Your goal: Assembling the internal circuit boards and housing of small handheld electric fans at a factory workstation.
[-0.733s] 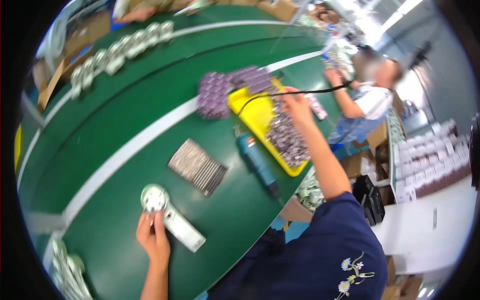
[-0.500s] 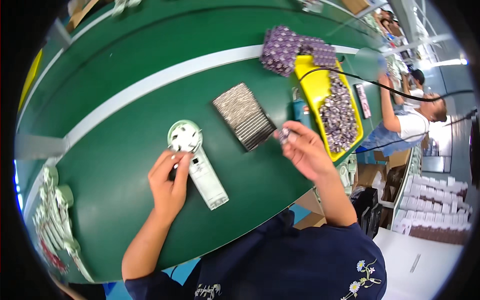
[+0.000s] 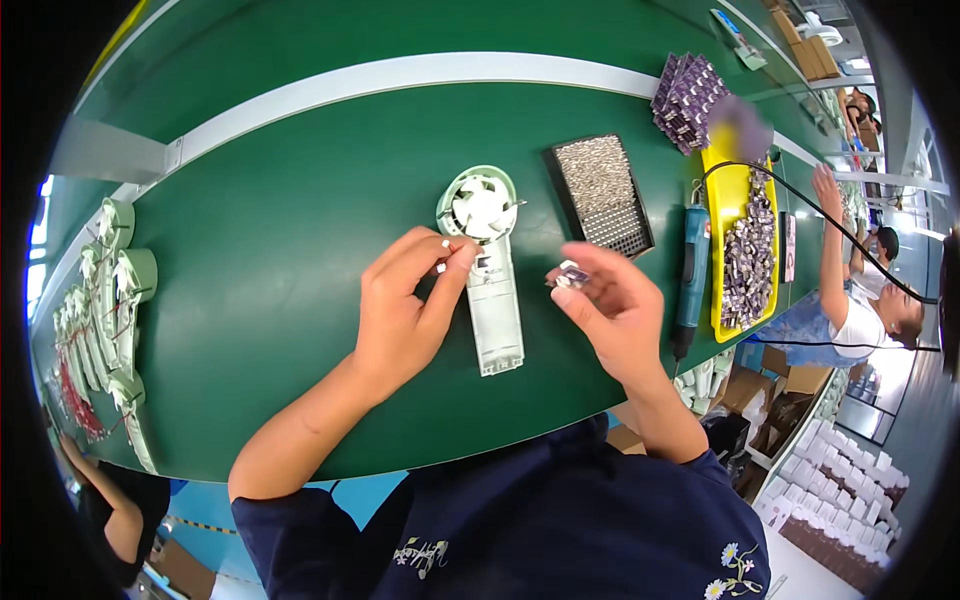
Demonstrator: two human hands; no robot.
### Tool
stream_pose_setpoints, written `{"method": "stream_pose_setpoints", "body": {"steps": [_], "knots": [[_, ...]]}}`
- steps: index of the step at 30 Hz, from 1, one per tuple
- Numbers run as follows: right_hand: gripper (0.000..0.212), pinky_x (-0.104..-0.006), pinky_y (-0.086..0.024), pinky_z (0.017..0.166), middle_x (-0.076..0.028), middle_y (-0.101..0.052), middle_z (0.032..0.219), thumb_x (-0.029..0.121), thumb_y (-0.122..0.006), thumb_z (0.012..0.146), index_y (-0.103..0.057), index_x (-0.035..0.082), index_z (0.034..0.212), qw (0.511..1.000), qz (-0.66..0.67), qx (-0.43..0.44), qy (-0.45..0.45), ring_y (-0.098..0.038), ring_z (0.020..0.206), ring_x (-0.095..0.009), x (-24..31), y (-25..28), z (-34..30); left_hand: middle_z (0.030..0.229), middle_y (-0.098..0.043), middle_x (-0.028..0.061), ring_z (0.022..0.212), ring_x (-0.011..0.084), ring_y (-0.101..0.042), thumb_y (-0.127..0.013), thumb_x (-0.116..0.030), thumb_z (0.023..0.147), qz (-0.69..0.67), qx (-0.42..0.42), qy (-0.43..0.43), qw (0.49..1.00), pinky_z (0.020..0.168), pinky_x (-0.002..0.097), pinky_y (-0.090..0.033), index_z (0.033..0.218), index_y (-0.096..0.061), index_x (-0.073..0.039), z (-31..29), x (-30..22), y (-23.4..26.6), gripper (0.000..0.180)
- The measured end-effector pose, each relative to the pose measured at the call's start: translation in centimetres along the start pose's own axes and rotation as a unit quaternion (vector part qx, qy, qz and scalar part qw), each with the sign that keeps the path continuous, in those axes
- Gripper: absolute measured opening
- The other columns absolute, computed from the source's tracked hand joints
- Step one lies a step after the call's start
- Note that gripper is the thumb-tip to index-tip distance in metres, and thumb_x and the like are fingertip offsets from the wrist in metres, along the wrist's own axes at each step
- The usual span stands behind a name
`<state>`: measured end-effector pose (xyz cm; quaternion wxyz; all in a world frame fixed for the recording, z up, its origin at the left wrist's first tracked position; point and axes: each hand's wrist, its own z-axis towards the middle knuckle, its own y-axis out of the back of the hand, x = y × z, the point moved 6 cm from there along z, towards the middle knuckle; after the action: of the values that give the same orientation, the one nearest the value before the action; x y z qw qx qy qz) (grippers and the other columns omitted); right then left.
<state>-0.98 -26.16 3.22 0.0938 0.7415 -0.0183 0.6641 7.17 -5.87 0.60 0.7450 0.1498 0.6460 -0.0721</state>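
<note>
A pale green handheld fan body (image 3: 497, 320) lies on the green table, with white blades (image 3: 481, 208) in its round head at the far end. My left hand (image 3: 410, 305) is closed in a pinch at the left edge of the body, just below the head. Small white bits show by its fingers, but what they grip is too small to make out. My right hand (image 3: 615, 310), to the right of the body, pinches a small purple circuit board (image 3: 570, 275) with silvery parts. It is held above the table, apart from the fan.
A black tray of small metal pins or screws (image 3: 612, 240) lies beyond my right hand. Right of it are a teal electric screwdriver (image 3: 692, 270) and a yellow bin (image 3: 719, 300) of small boards. Purple board panels (image 3: 688, 100) are stacked behind. Green fan housings (image 3: 125, 270) line the left.
The view has shifted, so the table items appear farther right. My left hand has gone from the fan head to the upper body. My right hand, still holding the small circuit board, is closer to the fan.
</note>
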Motion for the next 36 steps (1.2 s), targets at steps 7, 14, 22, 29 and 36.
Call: {"method": "stream_pose_setpoints", "body": {"steps": [7, 14, 22, 29, 36], "knots": [[0.04, -0.0286, -0.059, 0.087, -0.013, -0.071, 0.108, -0.012, -0.071, 0.089, -0.058, -0.006, 0.127, 0.997, -0.033, 0.028, 0.061, -0.071, 0.1, -0.018, 0.7, -0.9, 2.0, 0.085, -0.067, 0.0129, 0.073, 0.0227, -0.065, -0.068, -0.001, 0.094, 0.026, -0.002, -0.033, 0.999, 0.067, 0.0325, -0.053, 0.1, -0.069, 0.002, 0.4, -0.6, 0.0, 0.007], [0.04, -0.0244, -0.051, 0.076, -0.006, -0.07, 0.11, -0.004, -0.075, 0.088, -0.063, -0.001, 0.126, 0.976, -0.186, 0.096, 0.056, -0.065, 0.092, -0.011, 1.8, -2.2, 3.8, 0.086, -0.065, 0.0117, 0.067, 0.0209, -0.063, -0.067, 0.001, 0.093, 0.05, -0.001, -0.047, 0.998, 0.06, 0.0313, -0.051, 0.102, -0.066, -0.001, 0.3, -0.9, 0.0, 0.009], [0.033, -0.0198, -0.043, 0.065, -0.003, -0.068, 0.104, -0.005, -0.074, 0.087, -0.066, 0.001, 0.119, 0.98, -0.176, 0.089, 0.005, -0.054, 0.075, -0.005, 1.5, -2.3, 3.1, 0.086, -0.064, 0.0111, 0.065, 0.0195, -0.061, -0.066, 0.002, 0.094, 0.034, 0.004, -0.05, 0.998, 0.056, 0.0301, -0.049, 0.102, -0.066, -0.001, 0.1, -0.6, -0.1, 0.009], [0.028, -0.0248, -0.057, 0.075, -0.01, -0.069, 0.105, -0.01, -0.072, 0.088, -0.068, -0.004, 0.116, 0.976, -0.152, 0.06, 0.141, -0.068, 0.09, -0.012, 2.2, -1.7, 3.6, 0.087, -0.065, 0.0113, 0.07, 0.0192, -0.063, -0.063, 0.003, 0.095, 0.043, 0.018, -0.043, 0.998, 0.062, 0.0302, -0.051, 0.104, -0.066, 0.001, 0.4, -0.9, 0.0, 0.009], [0.037, -0.0249, -0.054, 0.069, -0.01, -0.069, 0.103, -0.007, -0.079, 0.082, -0.07, -0.003, 0.118, 0.969, -0.192, 0.106, 0.116, -0.066, 0.081, -0.014, 2.4, -2.9, 3.9, 0.089, -0.065, 0.0116, 0.075, 0.0179, -0.065, -0.061, 0.005, 0.096, 0.053, 0.031, -0.051, 0.997, 0.068, 0.0288, -0.053, 0.107, -0.066, 0.002, 0.4, -0.8, 0.1, 0.013]]}}
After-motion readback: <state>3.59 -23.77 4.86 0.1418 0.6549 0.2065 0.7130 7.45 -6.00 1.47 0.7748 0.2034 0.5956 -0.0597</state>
